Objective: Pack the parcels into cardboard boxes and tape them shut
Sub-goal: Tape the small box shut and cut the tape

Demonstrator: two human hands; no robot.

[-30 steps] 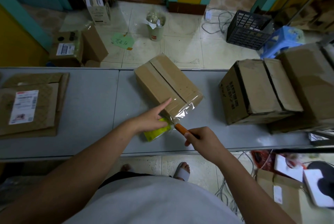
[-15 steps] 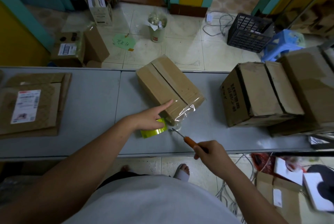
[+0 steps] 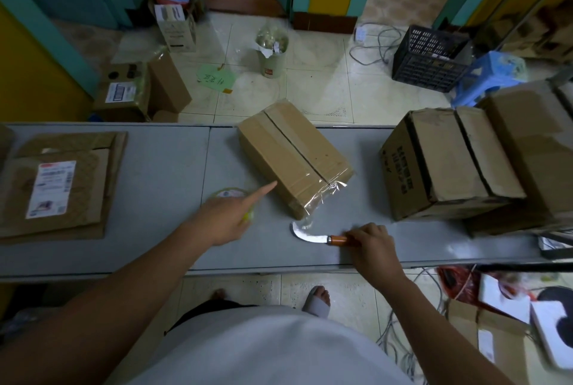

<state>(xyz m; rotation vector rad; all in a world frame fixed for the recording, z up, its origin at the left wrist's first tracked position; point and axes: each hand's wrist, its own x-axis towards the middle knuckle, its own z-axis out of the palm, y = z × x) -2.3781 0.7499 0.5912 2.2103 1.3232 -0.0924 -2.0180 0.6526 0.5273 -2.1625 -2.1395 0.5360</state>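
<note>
On the grey table [image 3: 155, 167], head view: cardboard box [image 3: 294, 158] lies mid-table, flaps closed, clear tape [image 3: 322, 195] along its seam with a loose tail over the near corner. Left hand [image 3: 226, 217] curls around the tape roll [image 3: 231, 195], just left of the box. Its index finger points straight at the box; can't tell if it touches. Right hand [image 3: 372, 242] grips the orange handle of the knife [image 3: 310, 235]. The curved blade lies on the table, tip near the tape tail. Larger box [image 3: 446, 164] at right, flattened cardboard [image 3: 59, 186] at left.
</note>
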